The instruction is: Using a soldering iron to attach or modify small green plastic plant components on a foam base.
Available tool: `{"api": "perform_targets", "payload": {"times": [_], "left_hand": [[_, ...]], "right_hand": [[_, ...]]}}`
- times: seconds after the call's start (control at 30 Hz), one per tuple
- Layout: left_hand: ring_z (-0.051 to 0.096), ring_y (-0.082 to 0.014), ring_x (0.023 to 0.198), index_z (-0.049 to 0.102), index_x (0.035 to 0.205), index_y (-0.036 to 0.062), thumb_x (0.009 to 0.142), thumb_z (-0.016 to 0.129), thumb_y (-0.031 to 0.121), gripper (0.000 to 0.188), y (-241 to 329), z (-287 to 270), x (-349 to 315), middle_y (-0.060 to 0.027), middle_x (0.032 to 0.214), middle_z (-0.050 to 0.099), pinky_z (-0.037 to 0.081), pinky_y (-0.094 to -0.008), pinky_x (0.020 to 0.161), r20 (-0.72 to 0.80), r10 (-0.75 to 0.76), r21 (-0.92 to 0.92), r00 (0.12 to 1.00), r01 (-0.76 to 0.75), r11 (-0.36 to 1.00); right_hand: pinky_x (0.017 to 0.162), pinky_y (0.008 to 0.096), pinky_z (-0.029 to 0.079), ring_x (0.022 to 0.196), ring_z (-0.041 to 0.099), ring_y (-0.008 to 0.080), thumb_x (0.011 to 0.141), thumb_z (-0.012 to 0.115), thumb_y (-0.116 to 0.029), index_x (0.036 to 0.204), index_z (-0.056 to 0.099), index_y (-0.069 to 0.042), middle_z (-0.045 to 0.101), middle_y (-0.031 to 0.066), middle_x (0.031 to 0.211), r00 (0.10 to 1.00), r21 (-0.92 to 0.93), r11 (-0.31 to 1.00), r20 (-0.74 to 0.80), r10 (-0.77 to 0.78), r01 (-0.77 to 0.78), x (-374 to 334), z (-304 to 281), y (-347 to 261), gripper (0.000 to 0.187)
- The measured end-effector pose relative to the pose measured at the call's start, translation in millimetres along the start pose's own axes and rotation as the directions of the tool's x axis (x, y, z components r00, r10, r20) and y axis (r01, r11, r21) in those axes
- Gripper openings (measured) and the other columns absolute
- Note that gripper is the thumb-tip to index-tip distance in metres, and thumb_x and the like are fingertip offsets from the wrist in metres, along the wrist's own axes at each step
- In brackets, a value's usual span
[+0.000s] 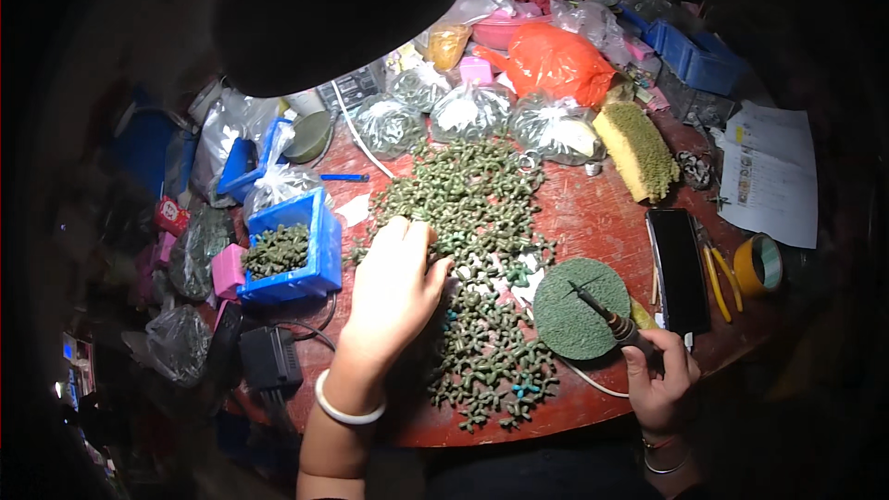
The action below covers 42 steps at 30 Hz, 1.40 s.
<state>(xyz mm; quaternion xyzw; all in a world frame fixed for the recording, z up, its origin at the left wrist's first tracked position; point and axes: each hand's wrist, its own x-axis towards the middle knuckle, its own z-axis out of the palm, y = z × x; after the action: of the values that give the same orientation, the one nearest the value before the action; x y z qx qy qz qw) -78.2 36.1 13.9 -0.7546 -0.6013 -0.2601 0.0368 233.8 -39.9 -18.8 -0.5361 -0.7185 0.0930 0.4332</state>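
- We see a big heap of small green pieces (472, 250) spread over the middle of the red table (593, 213), running from the clear bags at the back down to the near edge.
- Our left hand (394, 287) lies palm down on the heap's left side, fingers curled loosely into the pieces; we cannot tell whether it has hold of any.
- Our right hand (659, 375) is closed round the handle of a soldering iron (602, 310), whose tip points up-left over a round green pad (579, 308) just right of the heap.
- A blue bin (319, 255) with more green pieces stands left of the left hand.
- A black phone (679, 268) lies right of the pad, with a roll of yellow tape (757, 264) further right.
- Clear bags of parts (468, 111) and an orange bag (556, 60) sit behind the heap.
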Motion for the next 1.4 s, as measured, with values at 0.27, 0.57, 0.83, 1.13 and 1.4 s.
{"api": "perform_targets", "payload": {"times": [0.27,0.57,0.83,1.13,1.4], "left_hand": [[0.056,-0.0223,0.068,0.059,0.096,0.0034,0.078,0.074,0.004,0.023,7.6,20.8,-7.4,-0.0093,0.083,0.056,0.048,-0.0329,0.063,0.021,-0.075,-0.178,0.997,0.077,0.981],[0.069,-0.0153,0.092,0.058,0.118,-0.0006,0.088,0.067,-0.006,0.031,53.6,9.8,-21.8,-0.0123,0.107,0.070,0.057,-0.0255,0.069,0.534,-0.044,-0.835,0.844,0.535,0.127],[0.069,-0.0155,0.090,0.059,0.116,-0.0003,0.094,0.062,-0.001,0.022,57.3,15.4,-23.7,-0.0088,0.110,0.065,0.058,-0.0262,0.071,0.650,0.040,-0.759,0.759,0.651,-0.009],[0.065,-0.0188,0.105,0.061,0.114,-0.0009,0.091,0.064,-0.006,0.024,55.4,31.8,-29.1,-0.0117,0.115,0.063,0.056,-0.0325,0.091,0.552,0.075,-0.831,0.831,0.555,-0.033],[0.061,-0.0131,0.107,0.062,0.116,-0.0002,0.090,0.065,-0.008,0.027,57.9,32.6,-28.5,-0.0050,0.117,0.059,0.052,-0.0288,0.098,0.561,0.055,-0.825,0.826,0.564,-0.049]], "right_hand": [[0.052,0.0320,0.047,0.058,0.059,0.0210,0.084,0.079,-0.014,0.101,0.062,-0.003,0.061,0.0088,0.078,0.998,-0.009,0.998,0.026,0.065,-0.065,0.6,-5.1,-0.7,0.026],[0.051,0.0358,0.048,0.060,0.063,0.0277,0.082,0.080,-0.013,0.095,0.063,-0.001,0.061,0.0105,0.073,0.996,-0.152,0.988,0.087,0.020,-0.007,11.5,-21.4,-1.6,0.024],[0.052,0.0371,0.049,0.060,0.063,0.0288,0.080,0.081,-0.015,0.093,0.065,-0.003,0.061,0.0102,0.073,0.993,-0.275,0.961,0.109,0.047,-0.015,7.9,-32.2,1.1,0.023],[0.053,0.0350,0.049,0.060,0.064,0.0239,0.083,0.080,-0.017,0.096,0.064,-0.003,0.062,0.0092,0.072,0.987,-0.099,0.985,0.066,0.147,-0.141,2.1,-29.4,2.0,0.026],[0.057,0.0342,0.053,0.066,0.068,0.0263,0.086,0.077,-0.017,0.102,0.065,-0.001,0.065,0.0116,0.078,0.997,0.004,0.998,0.035,-0.065,0.065,0.6,-6.7,7.2,0.026]]}}
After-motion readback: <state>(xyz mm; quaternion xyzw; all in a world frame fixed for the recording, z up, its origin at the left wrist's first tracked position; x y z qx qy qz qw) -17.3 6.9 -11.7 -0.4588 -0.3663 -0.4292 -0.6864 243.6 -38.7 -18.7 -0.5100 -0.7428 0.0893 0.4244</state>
